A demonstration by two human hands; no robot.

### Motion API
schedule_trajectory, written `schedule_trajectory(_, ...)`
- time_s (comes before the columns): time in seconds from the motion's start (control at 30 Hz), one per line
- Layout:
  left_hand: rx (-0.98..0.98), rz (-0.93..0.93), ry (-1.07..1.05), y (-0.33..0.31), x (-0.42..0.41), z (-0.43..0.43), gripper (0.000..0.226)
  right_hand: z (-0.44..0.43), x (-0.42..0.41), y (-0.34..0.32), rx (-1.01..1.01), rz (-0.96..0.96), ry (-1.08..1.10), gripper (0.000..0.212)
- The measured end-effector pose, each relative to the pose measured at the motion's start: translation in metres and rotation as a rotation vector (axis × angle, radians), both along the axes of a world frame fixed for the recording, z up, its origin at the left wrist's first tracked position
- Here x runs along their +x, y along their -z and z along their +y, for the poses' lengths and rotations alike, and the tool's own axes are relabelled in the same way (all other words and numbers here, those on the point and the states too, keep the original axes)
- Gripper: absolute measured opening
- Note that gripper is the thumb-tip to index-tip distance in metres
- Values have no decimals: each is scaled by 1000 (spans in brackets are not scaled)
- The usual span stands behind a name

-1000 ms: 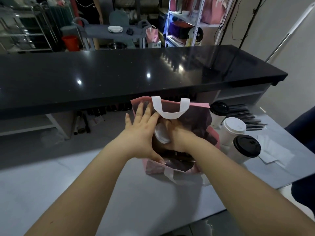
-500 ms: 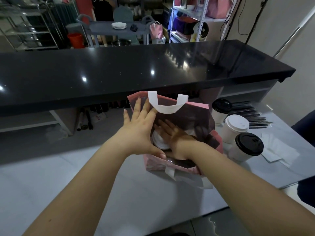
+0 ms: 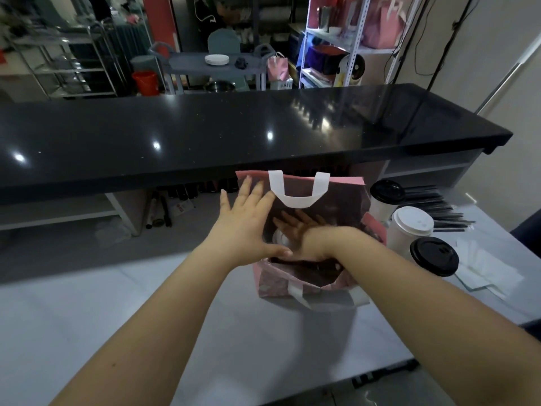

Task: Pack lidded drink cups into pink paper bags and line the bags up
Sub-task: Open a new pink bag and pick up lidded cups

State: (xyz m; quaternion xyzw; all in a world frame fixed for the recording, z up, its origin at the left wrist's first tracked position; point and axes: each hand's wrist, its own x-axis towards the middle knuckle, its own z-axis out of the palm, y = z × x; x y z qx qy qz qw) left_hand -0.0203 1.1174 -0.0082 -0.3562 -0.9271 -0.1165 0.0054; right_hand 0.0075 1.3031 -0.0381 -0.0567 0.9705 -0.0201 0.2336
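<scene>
Head view: the left hand [image 3: 246,227] lies flat against the outside of the left wall of the pink paper bag [image 3: 273,284]. Its fingers are straight and spread, with the fingertips reaching the upper rim and the thumb laid along the near edge of the opening. The right hand [image 3: 301,230] is inside the bag through the open top, palm down, fingers straight and fanned apart, gripping nothing. Just below and to the left of it, the cup in the bag [image 3: 278,238] shows part of its white lid; whether the fingers touch that lid cannot be determined. The bag stands upright on the pale grey table [image 3: 146,317] with its mouth wide open. The far white handle [image 3: 298,192] hangs down against the far wall, and the near white handle [image 3: 322,298] folds outward over the near wall. Just beside the bag on its right, three lidded cups stand upright on the table: the far black-lid cup [image 3: 386,191], the white-lid cup [image 3: 412,222] and the near black-lid cup [image 3: 434,256]. A bundle of thin black sticks [image 3: 442,208] lies behind them, and white paper sheets [image 3: 486,272] lie right of the nearest cup. A glossy black counter [image 3: 234,133] runs across beyond the table. Behind it are metal shelving [image 3: 351,39], a stack of white plates [image 3: 217,59] on a grey cart, and a red bucket [image 3: 145,82].
</scene>
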Motion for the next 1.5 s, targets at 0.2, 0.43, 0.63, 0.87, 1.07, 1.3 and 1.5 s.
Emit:
schedule_trajectory(0.2,134,226,-38,-20,10,3,63,42,18,-67,-154,55,217,82)
schedule_trajectory(0.43,225,244,73,-60,17,74,43,80,63,-105,-303,446,355,30)
schedule_trajectory(0.63,152,135,222,-59,43,167,39,134,114,-110,-199,583,526,36)
schedule_trajectory(0.87,-53,187,352,-36,82,253,44,199,163,-82,-209,587,655,40)
schedule_trajectory(1.07,-166,121,276,5,88,296,39,237,163,-31,-211,390,638,53)
schedule_trajectory(1.3,-336,-9,116,32,80,312,37,237,142,24,-105,261,546,85)
schedule_trajectory(1.5,-257,-66,8,26,77,314,50,249,142,37,-208,264,429,92)
